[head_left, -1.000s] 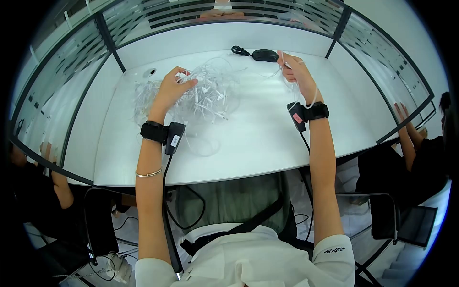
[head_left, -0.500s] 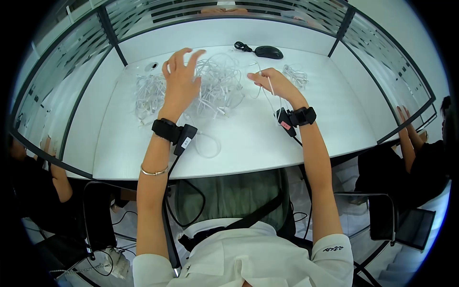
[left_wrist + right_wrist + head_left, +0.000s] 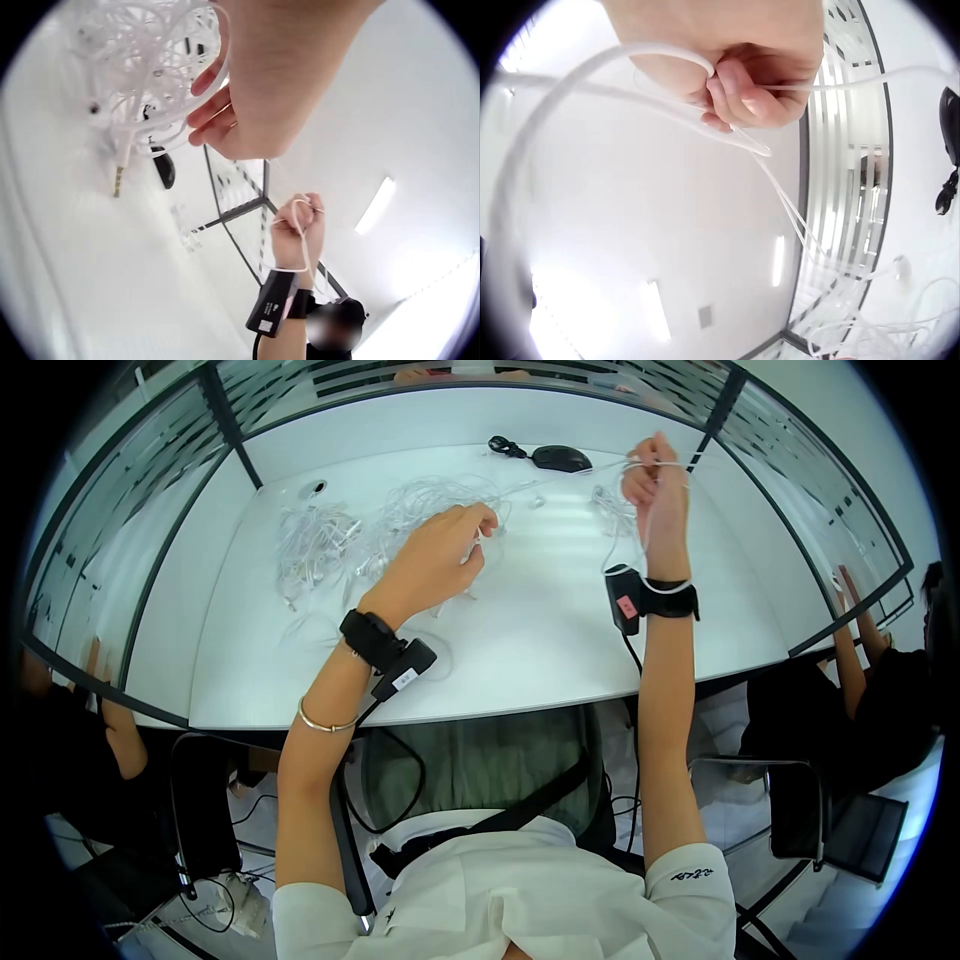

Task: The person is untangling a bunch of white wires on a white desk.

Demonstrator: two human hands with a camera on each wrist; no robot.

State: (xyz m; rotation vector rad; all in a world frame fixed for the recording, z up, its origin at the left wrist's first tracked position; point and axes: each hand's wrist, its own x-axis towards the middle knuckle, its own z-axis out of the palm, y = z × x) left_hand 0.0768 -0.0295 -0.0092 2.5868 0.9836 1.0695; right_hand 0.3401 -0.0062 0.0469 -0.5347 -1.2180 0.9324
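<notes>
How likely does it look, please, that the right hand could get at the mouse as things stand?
Probably yes: the mouse lies close to the right hand, with nothing solid visible between. The hand holds a white cable, though, so it may need to let go first.

A black mouse [image 3: 562, 458] lies on the white desk [image 3: 540, 630].

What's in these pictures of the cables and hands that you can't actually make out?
- Left wrist view: whether the left hand holds a cable; hand and loops hide it.
- Right wrist view: part of the white cable, hidden by the right hand's curled fingers.
- Same view: the full black mouse, cut off by the edge.
</notes>
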